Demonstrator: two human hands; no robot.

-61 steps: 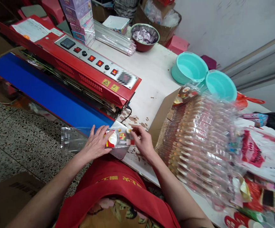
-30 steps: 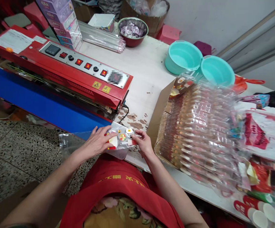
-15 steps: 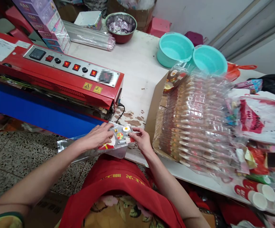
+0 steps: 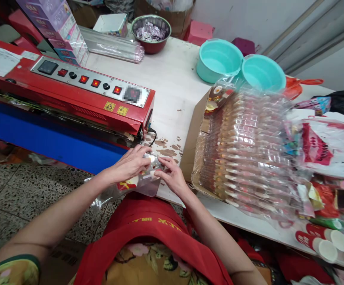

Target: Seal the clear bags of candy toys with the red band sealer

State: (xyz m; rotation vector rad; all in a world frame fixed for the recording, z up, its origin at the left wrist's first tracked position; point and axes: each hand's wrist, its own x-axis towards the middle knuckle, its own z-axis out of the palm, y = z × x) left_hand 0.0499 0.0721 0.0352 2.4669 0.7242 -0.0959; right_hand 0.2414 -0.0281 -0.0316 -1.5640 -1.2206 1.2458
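A clear plastic packet [image 4: 136, 183] with a red and white printed card and small round pieces inside lies at the table's near edge, just right of the red sealing machine [image 4: 71, 95]. My left hand [image 4: 129, 163] lies over the packet's top, fingers curled down on it. My right hand [image 4: 169, 177] pinches the packet's right end, fingertips meeting those of the left hand. The packet's empty clear tail hangs off the table to the left.
The sealer's blue belt [image 4: 41, 138] runs left. A cardboard box [image 4: 195, 142] holds a leaning stack of several like packets [image 4: 249, 150]. Two teal basins [image 4: 219, 59] and a steel bowl [image 4: 151, 33] stand further back. Cups and wrappers [image 4: 323, 237] crowd the right.
Both hands have drawn together over the packet. My left hand slid right and now covers most of the card; the packet has bunched up and its tail has pulled in.
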